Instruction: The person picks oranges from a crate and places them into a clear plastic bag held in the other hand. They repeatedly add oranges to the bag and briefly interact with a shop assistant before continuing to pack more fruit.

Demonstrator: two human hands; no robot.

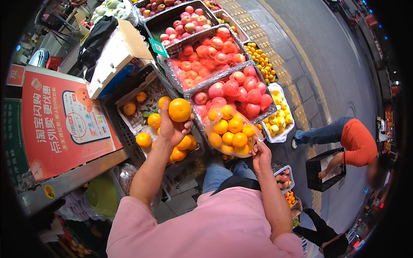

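Observation:
My left hand (174, 129) grips a large orange (179, 110) above a black plastic crate (129, 146) lined with printed paper. Several loose oranges (143, 139) lie in that crate, some with a green leaf beside them. At the right, my right hand (260, 153) pinches the edge of a clear plastic bag (211, 129) filled with several oranges (239, 140). The bag hangs in front of a crate of red apples in foam nets (231, 87).
More crates of netted apples (201, 51) and bare apples (185, 24) stand beyond. A white foam box (113, 61) and a red poster (61, 119) are at the left. On the right, a person in an orange shirt (358, 142) bends over a black crate (326, 169).

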